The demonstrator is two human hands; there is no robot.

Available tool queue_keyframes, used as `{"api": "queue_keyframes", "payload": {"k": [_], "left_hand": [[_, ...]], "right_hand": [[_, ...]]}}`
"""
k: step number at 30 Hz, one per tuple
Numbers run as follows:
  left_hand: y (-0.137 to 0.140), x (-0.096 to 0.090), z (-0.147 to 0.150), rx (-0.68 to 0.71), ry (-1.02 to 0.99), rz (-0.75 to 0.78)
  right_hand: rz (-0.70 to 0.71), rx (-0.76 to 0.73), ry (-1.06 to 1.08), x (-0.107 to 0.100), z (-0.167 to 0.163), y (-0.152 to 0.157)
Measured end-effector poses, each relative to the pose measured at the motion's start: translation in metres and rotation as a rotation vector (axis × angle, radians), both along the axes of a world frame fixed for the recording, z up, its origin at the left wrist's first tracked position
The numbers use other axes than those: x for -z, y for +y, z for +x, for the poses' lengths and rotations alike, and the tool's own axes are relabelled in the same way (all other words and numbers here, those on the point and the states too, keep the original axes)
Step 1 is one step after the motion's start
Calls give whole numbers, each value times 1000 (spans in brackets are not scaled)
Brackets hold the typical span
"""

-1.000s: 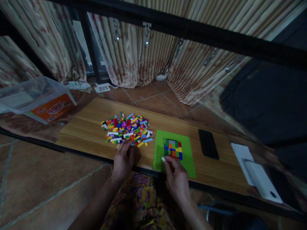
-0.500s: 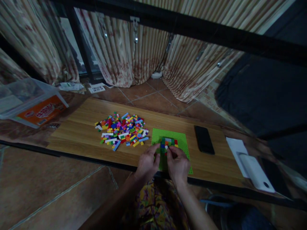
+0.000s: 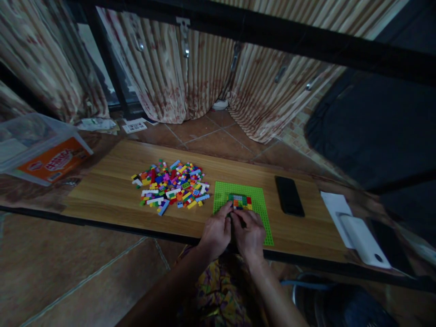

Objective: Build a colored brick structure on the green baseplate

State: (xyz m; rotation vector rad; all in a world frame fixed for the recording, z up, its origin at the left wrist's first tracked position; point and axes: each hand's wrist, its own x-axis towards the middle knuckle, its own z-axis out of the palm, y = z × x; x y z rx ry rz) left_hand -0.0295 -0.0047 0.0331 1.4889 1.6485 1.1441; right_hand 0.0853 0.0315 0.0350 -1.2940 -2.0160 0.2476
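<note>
Both hands are meeting, fingertips together, over the near edge of a small block of coloured bricks point(image 3: 240, 201) that is sitting pressed onto a green baseplate point(image 3: 259, 213). The left hand point(image 3: 215, 230) is lying knuckles up with its fingers curled in toward the block's near-left corner; the right hand point(image 3: 250, 231) is mirroring it just beside, its fingers bent down onto the block's near side. The fingertips are pinching or pressing right at the bricks, but whether either hand is gripping a loose piece cannot be told, since the backs of the hands are covering the spot. Both forearms are reaching up from the lower edge of the view and converging at the wrists. The baseplate is lying flat on a wooden tabletop point(image 3: 112, 190), close to its near edge. To the left, well apart from the hands, a loose pile of bricks point(image 3: 172, 185) is spreading across the wood. To the right of the baseplate a black phone point(image 3: 289, 195) is lying face up.
</note>
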Motion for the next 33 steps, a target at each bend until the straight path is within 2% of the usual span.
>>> {"api": "queue_keyframes", "payload": {"k": [5, 19, 26, 33], "left_hand": [[0, 1, 1, -9, 1, 7], [-13, 7, 17, -39, -177, 57], [-13, 14, 17, -47, -116, 66], [-15, 12, 17, -29, -25, 95]], "right_hand": [[-61, -89, 10, -4, 7, 2], [-99, -38, 121, -3, 3, -4], [-76, -20, 87, 1, 1, -3], [-67, -44, 69, -2, 5, -4]]}}
